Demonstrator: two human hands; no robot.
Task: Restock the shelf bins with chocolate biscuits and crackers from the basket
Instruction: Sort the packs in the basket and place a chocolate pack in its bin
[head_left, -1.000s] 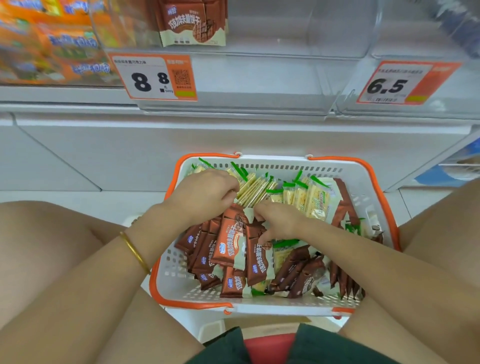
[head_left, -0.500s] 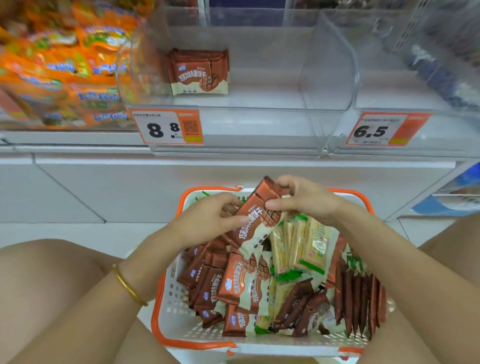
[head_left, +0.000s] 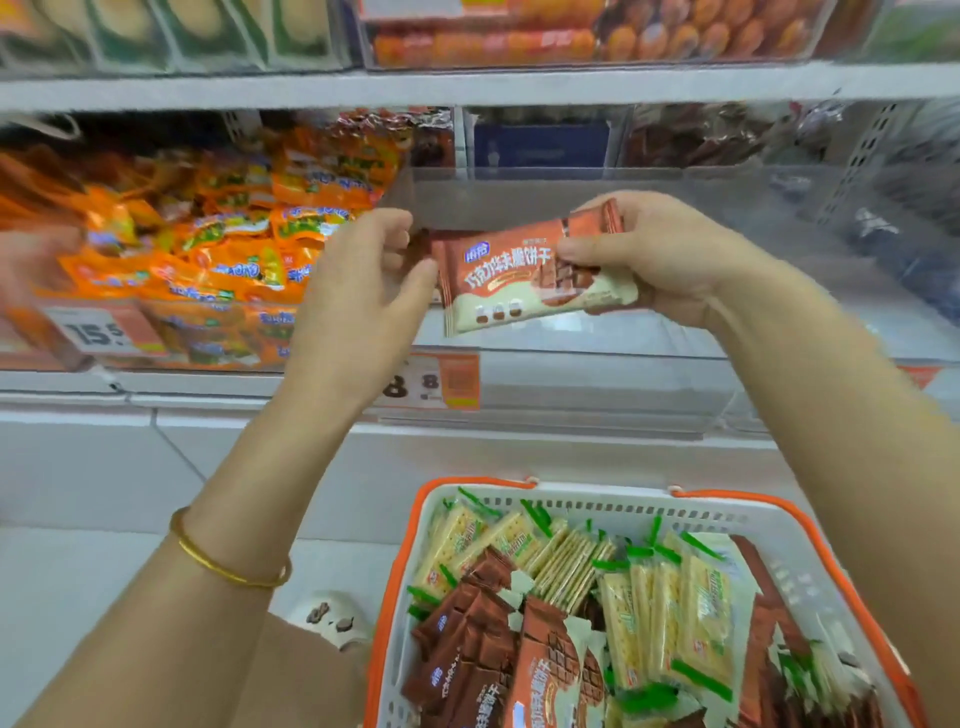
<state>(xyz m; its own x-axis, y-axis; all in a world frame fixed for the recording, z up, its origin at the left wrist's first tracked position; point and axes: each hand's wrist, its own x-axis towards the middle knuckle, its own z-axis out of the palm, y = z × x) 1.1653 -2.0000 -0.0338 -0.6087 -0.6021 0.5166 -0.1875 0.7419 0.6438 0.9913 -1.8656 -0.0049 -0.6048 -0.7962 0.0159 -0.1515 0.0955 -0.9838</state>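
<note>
I hold a brown-and-cream chocolate biscuit pack (head_left: 514, 275) flat in front of the clear shelf bin (head_left: 597, 384). My right hand (head_left: 660, 260) grips its right end, with more brown wrapper showing under the fingers. My left hand (head_left: 358, 291) pinches its left edge between thumb and curled fingers. Below, the white basket with orange rim (head_left: 597, 501) holds several chocolate biscuit packs (head_left: 467, 644) and several green-tied cracker packs (head_left: 696, 613).
The bin to the left is full of orange snack bags (head_left: 234, 260), with a 15.5 price tag (head_left: 98, 332). An 8.8 price tag (head_left: 441, 384) marks the clear bin's front. An upper shelf (head_left: 467, 85) runs overhead. A pale shoe (head_left: 327, 618) sits left of the basket.
Both hands have risen from the basket to shelf height with the chocolate biscuit pack. The pack has turned level, and the view has tilted up.
</note>
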